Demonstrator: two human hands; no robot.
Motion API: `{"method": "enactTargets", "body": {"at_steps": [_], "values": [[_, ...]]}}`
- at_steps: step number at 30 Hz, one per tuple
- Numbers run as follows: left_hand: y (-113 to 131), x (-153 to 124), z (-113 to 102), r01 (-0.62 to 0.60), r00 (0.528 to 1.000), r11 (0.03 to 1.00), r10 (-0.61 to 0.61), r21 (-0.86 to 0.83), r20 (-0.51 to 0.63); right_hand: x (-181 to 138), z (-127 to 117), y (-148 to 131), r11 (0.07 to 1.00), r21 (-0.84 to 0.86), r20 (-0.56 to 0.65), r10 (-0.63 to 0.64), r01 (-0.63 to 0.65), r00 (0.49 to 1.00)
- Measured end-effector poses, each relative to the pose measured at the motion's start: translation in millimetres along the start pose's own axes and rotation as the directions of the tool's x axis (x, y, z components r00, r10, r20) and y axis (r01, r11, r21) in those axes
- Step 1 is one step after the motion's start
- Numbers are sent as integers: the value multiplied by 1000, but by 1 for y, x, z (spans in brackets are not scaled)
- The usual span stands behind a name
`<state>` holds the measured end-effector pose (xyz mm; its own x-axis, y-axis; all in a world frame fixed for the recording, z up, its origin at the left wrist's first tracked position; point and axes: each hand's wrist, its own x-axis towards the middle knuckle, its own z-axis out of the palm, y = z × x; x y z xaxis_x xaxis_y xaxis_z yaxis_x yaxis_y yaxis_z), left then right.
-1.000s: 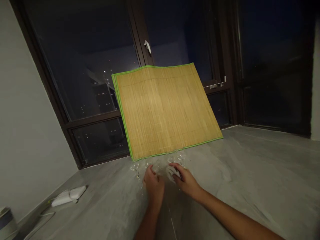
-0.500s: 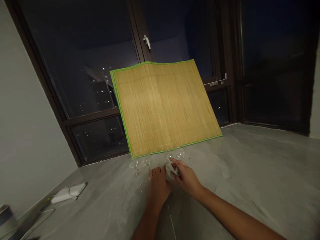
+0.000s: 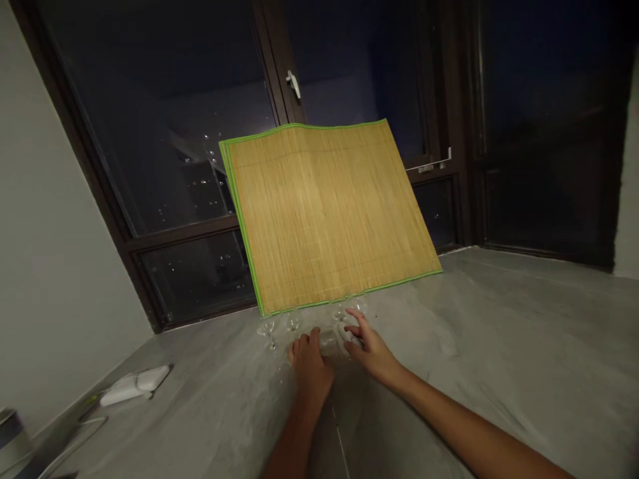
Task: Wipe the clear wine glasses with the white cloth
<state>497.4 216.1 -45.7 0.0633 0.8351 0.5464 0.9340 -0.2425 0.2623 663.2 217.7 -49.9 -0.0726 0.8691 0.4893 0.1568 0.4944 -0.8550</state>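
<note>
My left hand (image 3: 310, 369) is closed around one end of a clear glass (image 3: 328, 341), which is held sideways between my hands. At the glass's other end my right hand (image 3: 373, 351) holds a crumpled whitish cloth (image 3: 343, 330) against it, with the index finger stretched forward. Whether the cloth goes inside the glass cannot be made out. Behind my hands, clear stemmed glasses stand in a loose row: one glass (image 3: 266, 328) at the left, a second glass (image 3: 292, 322) beside it, and a third glass (image 3: 340, 311) just behind the cloth.
A bamboo mat (image 3: 334, 213) with green edging leans against the dark-framed window (image 3: 194, 229) behind the glasses. On the grey countertop (image 3: 210, 399), a white folded item (image 3: 136, 386) with a cord lies at the left. A cylindrical container (image 3: 12, 439) stands in the lower left corner.
My left hand has shifted slightly left, away from my right hand, so more of the clear glass shows between them. The fingers of my right hand have spread somewhat around the cloth.
</note>
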Motion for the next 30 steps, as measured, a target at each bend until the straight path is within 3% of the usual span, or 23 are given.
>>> {"method": "enactTargets", "body": {"at_steps": [7, 10, 15, 22, 30], "values": [[-9, -2, 1, -53, 999, 997, 52, -61, -9, -2, 3, 2, 939, 321, 254, 44, -127, 966], [-7, -4, 2, -89, 996, 986, 85, -140, -29, -4, 3, 1, 900, 387, 305, 80, -200, 949], [0, -6, 1, -155, 988, 964, 150, -215, -41, -10, 0, -7, 875, 388, 342, 156, -291, 926], [5, -8, -4, -155, 988, 967, 155, -201, -16, -11, -2, -10, 889, 342, 375, 170, -306, 912], [2, -7, 11, -71, 996, 959, 84, -274, 36, -2, -8, -10, 873, 357, 244, 257, -333, 935]]}}
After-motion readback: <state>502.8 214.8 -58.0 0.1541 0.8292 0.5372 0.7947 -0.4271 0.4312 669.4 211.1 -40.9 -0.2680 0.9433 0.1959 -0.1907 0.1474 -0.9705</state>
